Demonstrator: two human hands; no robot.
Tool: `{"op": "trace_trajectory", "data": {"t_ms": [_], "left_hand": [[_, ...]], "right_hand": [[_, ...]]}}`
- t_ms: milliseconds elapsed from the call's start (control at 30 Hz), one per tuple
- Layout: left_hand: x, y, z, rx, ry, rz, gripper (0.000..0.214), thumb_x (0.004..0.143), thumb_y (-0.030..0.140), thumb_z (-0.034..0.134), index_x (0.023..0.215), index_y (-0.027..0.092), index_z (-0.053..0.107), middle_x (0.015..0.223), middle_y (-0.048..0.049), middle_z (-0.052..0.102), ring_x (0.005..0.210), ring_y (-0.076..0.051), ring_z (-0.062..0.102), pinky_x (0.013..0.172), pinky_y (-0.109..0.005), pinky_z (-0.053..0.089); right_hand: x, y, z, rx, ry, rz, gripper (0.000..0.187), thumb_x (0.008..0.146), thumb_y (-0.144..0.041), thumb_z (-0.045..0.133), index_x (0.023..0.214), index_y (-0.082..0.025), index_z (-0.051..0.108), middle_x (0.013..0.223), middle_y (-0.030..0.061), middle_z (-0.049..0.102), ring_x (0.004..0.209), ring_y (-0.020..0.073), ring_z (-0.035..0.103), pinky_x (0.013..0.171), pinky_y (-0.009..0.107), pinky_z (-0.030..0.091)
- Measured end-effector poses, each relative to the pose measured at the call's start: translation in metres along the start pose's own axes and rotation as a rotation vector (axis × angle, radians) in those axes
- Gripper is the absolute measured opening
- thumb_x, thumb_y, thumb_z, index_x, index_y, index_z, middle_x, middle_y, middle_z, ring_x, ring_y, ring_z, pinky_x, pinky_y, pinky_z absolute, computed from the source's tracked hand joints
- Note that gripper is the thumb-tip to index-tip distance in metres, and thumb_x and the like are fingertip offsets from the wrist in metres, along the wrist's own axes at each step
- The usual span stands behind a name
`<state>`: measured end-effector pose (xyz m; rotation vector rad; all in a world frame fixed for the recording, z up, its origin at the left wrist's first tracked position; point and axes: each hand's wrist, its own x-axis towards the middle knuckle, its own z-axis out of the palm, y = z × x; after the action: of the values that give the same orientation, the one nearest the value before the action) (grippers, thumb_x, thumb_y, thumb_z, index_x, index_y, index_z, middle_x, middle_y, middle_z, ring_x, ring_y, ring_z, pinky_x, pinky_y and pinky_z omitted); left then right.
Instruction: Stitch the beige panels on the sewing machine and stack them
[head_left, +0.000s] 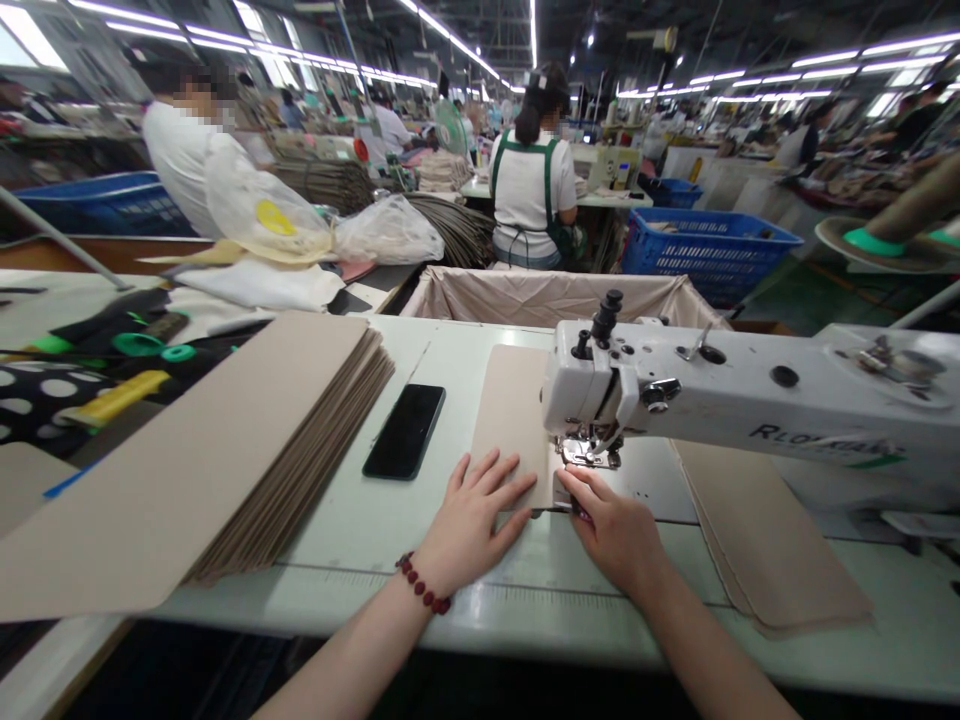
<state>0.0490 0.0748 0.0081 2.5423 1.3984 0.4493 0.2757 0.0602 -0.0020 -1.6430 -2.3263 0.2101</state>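
A beige flat piece (512, 410) lies on the pale sewing table (390, 540), its near right corner under the presser foot (591, 456) of a white sewing machine (750, 400). My left hand (472, 520) rests flat on the piece's near end, fingers spread; a red bead bracelet is on its wrist. My right hand (611, 530) is just right of it, its fingers drawn together at the piece's corner below the presser foot.
A tall stack of beige pieces (225, 450) lies at the left, a black phone (406, 430) beside it. More beige pieces (765, 540) lie under the machine arm at the right. A cloth-lined bin (547, 295) stands behind the table. Other people work beyond.
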Motion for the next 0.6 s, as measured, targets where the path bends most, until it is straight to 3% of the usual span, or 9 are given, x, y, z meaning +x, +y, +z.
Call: {"op": "trace_trajectory", "data": {"t_ms": [267,600], "left_hand": [[0.007,0.002,-0.001,0.021,-0.056,0.064,0.050,0.096,0.044,0.043,0.144,0.032,0.034,0.148,-0.0021,0.037,0.139,-0.026,0.027,0.115,-0.054,0.013],[0.027,-0.011,0.010,0.058,-0.025,0.072,0.058,0.094,0.047,0.045,0.147,0.029,0.029,0.151,-0.0036,0.032,0.140,-0.025,0.026,0.114,-0.047,0.021]], "right_hand": [[-0.001,0.002,0.002,0.013,0.011,0.001,0.055,0.086,-0.014,0.048,0.139,-0.031,0.041,0.141,0.0001,0.048,0.109,0.0197,0.060,0.085,0.031,0.053],[-0.001,0.005,0.003,0.039,0.033,-0.015,0.048,0.087,-0.015,0.048,0.134,-0.027,0.046,0.139,0.0025,0.050,0.111,0.0195,0.058,0.086,0.030,0.052]]}}
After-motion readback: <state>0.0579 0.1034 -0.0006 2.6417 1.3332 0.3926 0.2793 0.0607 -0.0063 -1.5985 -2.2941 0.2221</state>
